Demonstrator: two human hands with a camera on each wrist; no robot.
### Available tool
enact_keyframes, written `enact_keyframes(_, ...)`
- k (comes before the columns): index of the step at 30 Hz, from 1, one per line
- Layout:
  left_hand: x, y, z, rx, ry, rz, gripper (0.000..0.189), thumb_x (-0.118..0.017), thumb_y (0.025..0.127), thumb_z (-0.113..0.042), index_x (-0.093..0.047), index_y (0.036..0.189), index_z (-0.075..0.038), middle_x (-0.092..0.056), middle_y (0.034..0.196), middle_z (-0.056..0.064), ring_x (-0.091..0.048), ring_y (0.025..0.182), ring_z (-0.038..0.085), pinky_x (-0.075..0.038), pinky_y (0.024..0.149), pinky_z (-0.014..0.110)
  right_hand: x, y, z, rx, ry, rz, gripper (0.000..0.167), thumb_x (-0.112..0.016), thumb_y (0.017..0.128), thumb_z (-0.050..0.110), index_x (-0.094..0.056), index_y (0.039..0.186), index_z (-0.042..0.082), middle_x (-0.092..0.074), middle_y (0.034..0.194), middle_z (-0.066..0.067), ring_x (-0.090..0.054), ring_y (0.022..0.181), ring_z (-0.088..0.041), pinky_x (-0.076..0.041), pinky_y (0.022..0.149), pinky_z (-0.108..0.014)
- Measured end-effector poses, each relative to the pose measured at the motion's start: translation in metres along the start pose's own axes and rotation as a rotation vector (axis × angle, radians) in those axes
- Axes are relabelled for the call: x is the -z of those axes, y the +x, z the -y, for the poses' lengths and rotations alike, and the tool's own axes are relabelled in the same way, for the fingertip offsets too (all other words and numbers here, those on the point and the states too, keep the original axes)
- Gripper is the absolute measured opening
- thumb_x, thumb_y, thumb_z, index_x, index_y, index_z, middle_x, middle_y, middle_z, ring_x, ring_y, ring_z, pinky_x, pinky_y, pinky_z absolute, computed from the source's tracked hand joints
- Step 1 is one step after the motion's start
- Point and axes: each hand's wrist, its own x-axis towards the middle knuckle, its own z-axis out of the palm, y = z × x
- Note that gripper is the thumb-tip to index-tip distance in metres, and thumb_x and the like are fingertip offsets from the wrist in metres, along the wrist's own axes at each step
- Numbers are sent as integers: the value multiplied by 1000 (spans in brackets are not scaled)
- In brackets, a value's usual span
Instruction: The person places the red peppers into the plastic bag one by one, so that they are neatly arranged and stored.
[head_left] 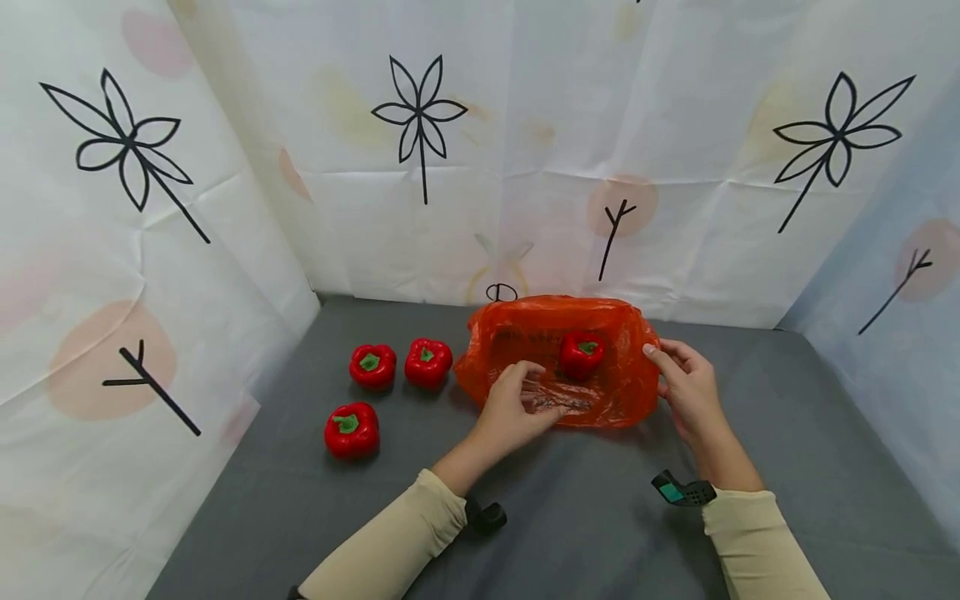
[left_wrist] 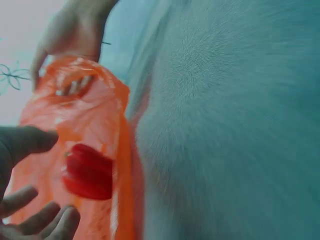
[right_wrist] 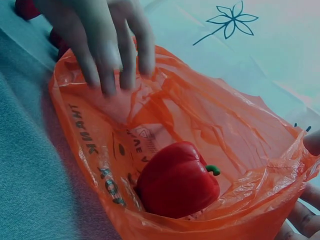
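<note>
An orange plastic bag (head_left: 487, 333) lies spread wide at its mouth on the grey table, dark lettering on its side. Inside it sits one red bell pepper (right_wrist: 177, 180) with a green stem. My right hand (head_left: 692, 390) pinches the bag's right rim between thumb and fingers. Over the bag's left front part hovers my left hand (head_left: 517, 408), fingers spread and apart from the pepper, holding nothing. In the left wrist view the left fingers (left_wrist: 37, 220) show in front of the bag, with the pepper beyond them.
To the left of the bag, three more red bell peppers stand on the table: one at the far left (head_left: 372, 367), one beside the bag (head_left: 428, 363) and one nearer the front (head_left: 352, 431). A white patterned cloth (head_left: 555, 150) rises behind and at both sides.
</note>
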Motion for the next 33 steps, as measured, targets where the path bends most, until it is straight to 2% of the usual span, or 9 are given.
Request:
enact_keyframes(3, 19, -17, -4, -68, 47, -1, 47, -90, 86, -23, -65, 124, -11, -66, 123, 18, -66, 114, 34, -59, 99, 52, 0, 0, 1, 6, -5, 5, 25, -73, 102, 30, -68, 122, 16, -70, 107, 13, -68, 92, -4, -62, 75, -19)
enact_keyframes(9, 59, -45, -11, -137, 148, -61, 39, -90, 87, -27, -69, 118, -19, -68, 119, 3, -66, 109, 21, -61, 94, 48, 3, -1, 0, -1, 9, 12, 24, -72, 103, 29, -67, 122, 16, -70, 107, 13, -67, 93, -4, -62, 75, -19)
enact_keyframes(13, 87, -62, -13, -202, 218, -145, 40, -91, 85, -26, -69, 117, -18, -69, 118, 1, -65, 109, 18, -60, 95, 45, 4, -1, -2, -6, -4, 4, 24, -72, 103, 29, -67, 123, 17, -69, 107, 14, -67, 94, -4, -62, 75, -19)
enact_keyframes(16, 109, -75, -12, -206, 322, -226, 43, -93, 83, -26, -69, 117, -18, -69, 119, -2, -63, 114, 17, -57, 100, 46, 4, -1, -3, -9, -19, 1, 26, -72, 102, 31, -67, 124, 17, -69, 108, 14, -66, 95, -4, -62, 76, -18)
enact_keyframes(20, 139, -91, -5, -156, 428, -314, 47, -95, 79, -23, -70, 118, -14, -68, 121, 1, -62, 118, 20, -55, 103, 50, 3, -1, -3, -11, -26, 1, 28, -72, 102, 32, -66, 125, 17, -69, 109, 15, -67, 96, -4, -62, 77, -19)
enact_keyframes(22, 152, -97, 1, -126, 459, -355, 51, -96, 78, -20, -70, 120, -11, -68, 123, 3, -62, 118, 22, -57, 100, 50, 3, -1, -2, -9, -26, 2, 28, -72, 103, 32, -66, 126, 17, -69, 109, 14, -67, 96, -4, -62, 77, -19)
enact_keyframes(26, 173, -109, 11, -22, 495, -419, 66, -97, 77, -24, -65, 133, -8, -66, 131, 8, -61, 122, 25, -58, 96, 52, 3, -1, -2, -7, -23, 6, 26, -72, 103, 31, -66, 125, 17, -69, 109, 15, -67, 95, -3, -62, 76, -19)
enact_keyframes(29, 185, -117, 17, 64, 481, -430, 78, -96, 78, -31, -58, 142, -7, -63, 138, 9, -59, 127, 27, -56, 99, 56, 2, -1, -2, -7, -22, 7, 25, -72, 103, 31, -67, 123, 18, -69, 108, 15, -68, 94, -3, -62, 75, -19)
enact_keyframes(33, 195, -125, 25, 153, 464, -387, 89, -95, 79, -39, -50, 150, -8, -57, 146, 12, -56, 133, 31, -53, 104, 61, 1, 0, -2, -10, -24, 9, 24, -72, 103, 31, -67, 123, 18, -69, 107, 15, -68, 94, -3, -62, 75, -19)
